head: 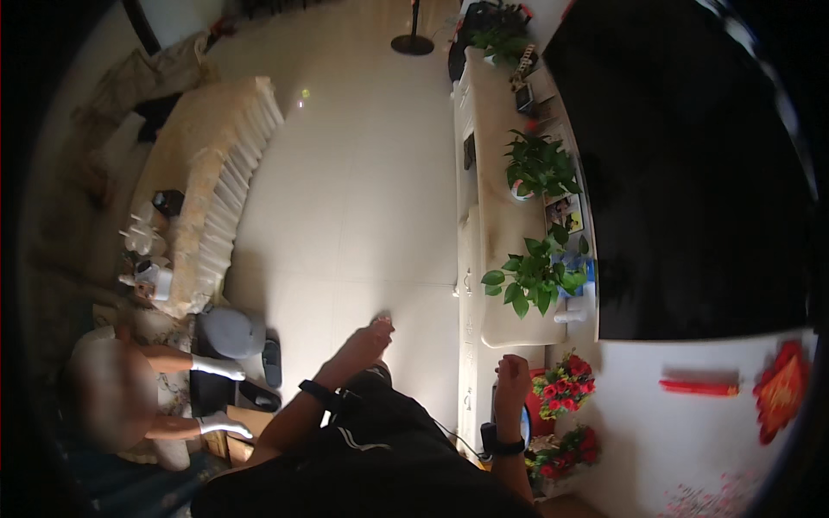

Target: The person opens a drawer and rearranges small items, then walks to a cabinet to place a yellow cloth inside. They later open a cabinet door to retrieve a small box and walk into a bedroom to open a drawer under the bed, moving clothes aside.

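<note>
My left hand (367,343) hangs over the pale tiled floor (337,213), in front of my dark shorts. Its fingers are loosely curled and partly turned away, so whether anything is inside is unclear. Close to the red artificial flowers (562,388) by the wall, my right hand (513,374) is raised with bent fingers. No object shows in it, though the palm is hidden. Dark bands circle both wrists. Beyond that hand runs a long cream TV cabinet (495,272), which bears a leafy green potted plant (534,275) near its rounded end.
At left, a person (165,427) in white socks sits beside a grey round stool (232,331) and black slippers (272,362). A cloth-covered table (207,168) holds cups. A large black television (686,194) is at right; a stand with a round base (412,45) is far ahead.
</note>
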The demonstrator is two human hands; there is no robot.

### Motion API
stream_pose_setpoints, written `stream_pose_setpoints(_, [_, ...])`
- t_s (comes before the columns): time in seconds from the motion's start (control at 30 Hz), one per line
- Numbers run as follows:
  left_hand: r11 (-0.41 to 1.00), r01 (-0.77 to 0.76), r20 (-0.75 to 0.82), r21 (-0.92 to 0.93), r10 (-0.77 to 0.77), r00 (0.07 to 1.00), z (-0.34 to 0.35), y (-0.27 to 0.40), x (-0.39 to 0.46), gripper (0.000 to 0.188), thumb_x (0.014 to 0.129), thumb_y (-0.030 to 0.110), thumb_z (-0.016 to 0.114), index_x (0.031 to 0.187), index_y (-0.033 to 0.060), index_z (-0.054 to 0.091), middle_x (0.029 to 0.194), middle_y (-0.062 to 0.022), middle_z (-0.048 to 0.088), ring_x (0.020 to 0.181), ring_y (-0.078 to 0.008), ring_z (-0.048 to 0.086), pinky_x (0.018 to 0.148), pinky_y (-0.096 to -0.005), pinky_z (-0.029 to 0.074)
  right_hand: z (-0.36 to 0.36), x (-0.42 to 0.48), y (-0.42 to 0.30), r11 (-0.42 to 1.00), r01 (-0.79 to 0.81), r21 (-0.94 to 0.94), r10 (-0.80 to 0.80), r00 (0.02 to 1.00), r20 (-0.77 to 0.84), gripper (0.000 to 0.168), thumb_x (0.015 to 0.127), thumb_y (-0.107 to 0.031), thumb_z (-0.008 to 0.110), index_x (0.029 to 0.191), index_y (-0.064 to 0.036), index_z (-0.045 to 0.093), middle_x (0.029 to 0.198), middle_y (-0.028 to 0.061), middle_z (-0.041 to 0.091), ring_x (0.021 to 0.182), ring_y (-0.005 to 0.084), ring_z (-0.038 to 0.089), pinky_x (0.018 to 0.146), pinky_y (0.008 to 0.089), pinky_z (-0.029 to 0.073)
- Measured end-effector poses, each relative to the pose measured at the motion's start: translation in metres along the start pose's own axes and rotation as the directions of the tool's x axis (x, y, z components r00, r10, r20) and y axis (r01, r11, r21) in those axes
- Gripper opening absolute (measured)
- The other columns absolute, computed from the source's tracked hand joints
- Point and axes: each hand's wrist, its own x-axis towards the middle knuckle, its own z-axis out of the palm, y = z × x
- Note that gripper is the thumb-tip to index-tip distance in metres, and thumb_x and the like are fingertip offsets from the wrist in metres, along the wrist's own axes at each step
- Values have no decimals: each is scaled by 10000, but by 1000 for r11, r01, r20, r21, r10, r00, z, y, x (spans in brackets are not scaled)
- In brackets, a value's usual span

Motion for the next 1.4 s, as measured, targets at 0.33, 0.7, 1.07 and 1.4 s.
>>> stream_pose_setpoints(0.33, [880, 358, -167, -313, -422, 891, -154, -70, 115, 229, 928, 104, 551, 1136, 13, 581, 917, -106, 692, 859, -185, 666, 796, -314, 528, 79, 202, -43, 999, 19, 42, -24, 992, 124, 102, 952, -69, 563, 999, 0, 621, 847, 43, 632, 742, 114, 594, 687, 253, 494])
stream_pose_setpoints(0.7, [894, 401, -159, -202, -434, 887, -258, -52, 362, 209, 947, 152, 587, 1120, 37, 609, 922, -83, 685, 869, -167, 647, 797, -315, 520, 242, 469, -92, 995, 99, 18, -100, 972, 212, 135, 931, -75, 599, 1035, 9, 595, 857, 62, 642, 767, 131, 618, 700, 266, 518])
stream_pose_setpoints(1.07, [909, 331, -392, -252, -408, 824, -417, -121, 596, 90, 896, 102, 603, 935, 29, 638, 851, -81, 684, 799, -172, 647, 757, -316, 524, 434, 798, -220, 980, 196, 43, -194, 870, 453, 208, 927, -195, 626, 1004, -2, 614, 873, 117, 689, 765, 220, 654, 696, 350, 525])
stream_pose_setpoints(1.4, [986, 161, 65, -39, -158, 985, -541, -204, 890, 96, 840, 85, 629, 913, 28, 604, 845, -118, 669, 802, -242, 652, 737, -338, 516, 434, 854, -55, 645, -732, -217, 761, 591, 268, 210, 846, -224, 631, 792, -27, 578, 651, 76, 588, 516, 199, 595, 491, 336, 514])
